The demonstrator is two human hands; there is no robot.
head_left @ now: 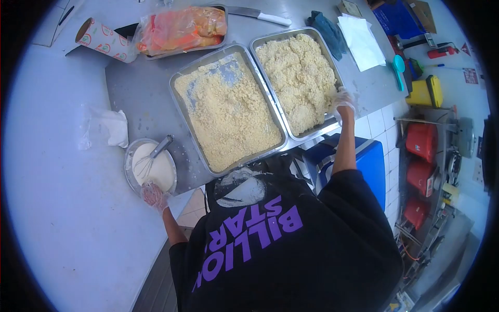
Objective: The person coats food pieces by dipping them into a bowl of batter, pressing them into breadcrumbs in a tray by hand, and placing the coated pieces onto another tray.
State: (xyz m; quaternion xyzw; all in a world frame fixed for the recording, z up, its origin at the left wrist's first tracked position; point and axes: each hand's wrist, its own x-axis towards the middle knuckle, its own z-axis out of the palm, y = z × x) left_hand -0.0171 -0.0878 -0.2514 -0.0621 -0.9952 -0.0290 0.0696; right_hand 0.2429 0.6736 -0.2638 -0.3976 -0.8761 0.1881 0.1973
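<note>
**Tiled room around my metal surface (120, 86)**

I stand at the surface in cool, bluish light. White floor tiles (378, 122) show past its right side, where a blue box (365, 156) stands near its edge. Farther right of it, a metal rack (442, 119) holds red containers (420, 141) near a pale wall (454, 78) with a red fire extinguisher (442, 51).

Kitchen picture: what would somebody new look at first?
Probably the two metal trays of pale crumbs, side by side in the middle. Next, the big purple letters on the black shirt, just below the trays. Then maybe the whisk in the white liquid, near the left hand.
</note>
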